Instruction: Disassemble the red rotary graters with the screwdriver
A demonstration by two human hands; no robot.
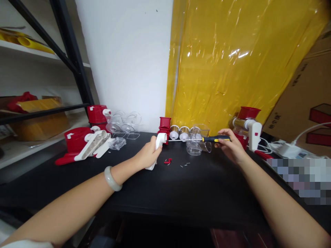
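My left hand [148,154] is closed around a white plastic crank-like part [159,140], held upright above the black table. In my right hand [232,146] is a screwdriver [213,138] with a black and yellow handle. Its long shaft points left, and the tip meets or nearly meets the side of the white part; I cannot tell which. Below them on the table lie a small red plastic piece [168,161] and several loose screws [185,165]. Just behind stands a red plastic housing [164,124], partly hidden by the white part.
Metal grater drums [184,132] and clear plastic hoppers [198,148] stand behind the screwdriver. Red grater bodies [77,139] and clear parts [124,122] are at left. An assembled red and white grater [247,127], a white charger [289,150] and a cardboard box [302,86] are at right.
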